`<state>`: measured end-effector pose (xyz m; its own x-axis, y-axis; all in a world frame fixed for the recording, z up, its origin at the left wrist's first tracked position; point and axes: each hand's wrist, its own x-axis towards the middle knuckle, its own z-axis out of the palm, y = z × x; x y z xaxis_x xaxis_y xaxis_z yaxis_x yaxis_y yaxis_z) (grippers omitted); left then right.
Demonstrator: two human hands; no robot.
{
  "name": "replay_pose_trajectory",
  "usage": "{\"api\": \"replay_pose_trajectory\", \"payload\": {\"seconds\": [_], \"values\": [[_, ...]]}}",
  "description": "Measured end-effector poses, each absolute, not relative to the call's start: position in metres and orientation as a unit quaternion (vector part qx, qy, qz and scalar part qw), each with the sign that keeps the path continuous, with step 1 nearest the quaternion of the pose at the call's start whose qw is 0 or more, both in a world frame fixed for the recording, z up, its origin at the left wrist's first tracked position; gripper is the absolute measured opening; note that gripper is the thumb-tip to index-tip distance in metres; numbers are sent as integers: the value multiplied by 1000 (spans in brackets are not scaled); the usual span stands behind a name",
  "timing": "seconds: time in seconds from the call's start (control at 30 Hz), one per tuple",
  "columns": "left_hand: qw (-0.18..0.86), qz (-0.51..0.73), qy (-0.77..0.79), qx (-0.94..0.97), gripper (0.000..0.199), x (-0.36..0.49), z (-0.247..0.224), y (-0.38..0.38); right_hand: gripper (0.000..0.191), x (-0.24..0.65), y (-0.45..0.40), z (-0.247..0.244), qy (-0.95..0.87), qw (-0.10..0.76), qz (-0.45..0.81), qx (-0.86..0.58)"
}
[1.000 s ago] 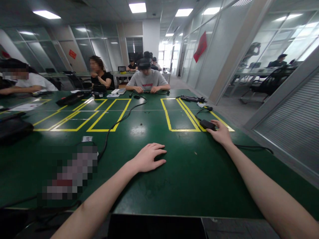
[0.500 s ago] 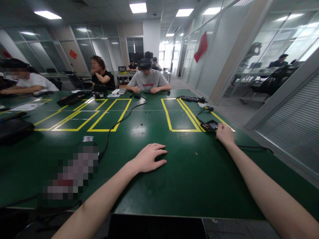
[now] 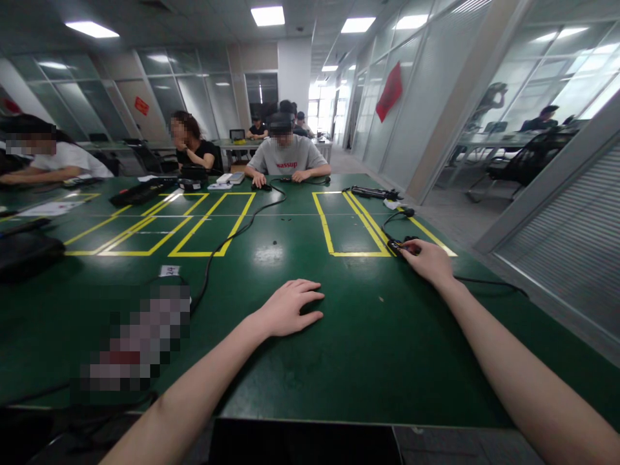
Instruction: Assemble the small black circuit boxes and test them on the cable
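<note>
My left hand [image 3: 288,309] lies flat on the green table [image 3: 329,374], its fingers spread and nothing in them. Out to the right, my right hand [image 3: 430,259] has its fingers and thumb closed around a small black device [image 3: 396,247] with a cable. Most of that device is covered by the hand, so its kind cannot be made out. It rests by the yellow tape lines, and a black cord curves up from it to a plug [image 3: 409,212].
A black folded tripod-like stand [image 3: 372,192] lies beyond the device. A long black cable [image 3: 208,274] crosses the table left of centre, near a blurred-out object [image 3: 145,336] and a label card [image 3: 169,271]. A person in a grey shirt [image 3: 287,158] sits opposite; other people sit at left.
My right hand has moved left onto the black device and closed around it. My left hand has stayed put. The person opposite has shifted a hand slightly.
</note>
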<state>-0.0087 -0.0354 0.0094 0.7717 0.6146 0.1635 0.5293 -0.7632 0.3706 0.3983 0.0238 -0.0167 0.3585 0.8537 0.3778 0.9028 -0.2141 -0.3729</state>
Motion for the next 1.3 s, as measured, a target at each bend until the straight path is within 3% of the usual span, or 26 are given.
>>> {"api": "replay_pose_trajectory", "payload": {"seconds": [0.43, 0.83, 0.97, 1.17, 1.3], "values": [[148, 157, 300, 929, 37, -10, 3, -34, 40, 388, 24, -15, -567, 351, 16, -745], [151, 156, 298, 929, 38, -10, 4, -35, 43, 389, 21, -8, -515, 386, -49, -764], [151, 157, 298, 929, 38, -10, 4, -35, 42, 400, 22, -19, -491, 353, -92, -791], [154, 145, 307, 928, 38, -9, 9, -36, 44, 402, 26, -24, -510, 238, -60, -824], [151, 145, 309, 928, 38, -9, 6, -35, 43, 391, 25, -20, -549, 222, -40, -805]]}}
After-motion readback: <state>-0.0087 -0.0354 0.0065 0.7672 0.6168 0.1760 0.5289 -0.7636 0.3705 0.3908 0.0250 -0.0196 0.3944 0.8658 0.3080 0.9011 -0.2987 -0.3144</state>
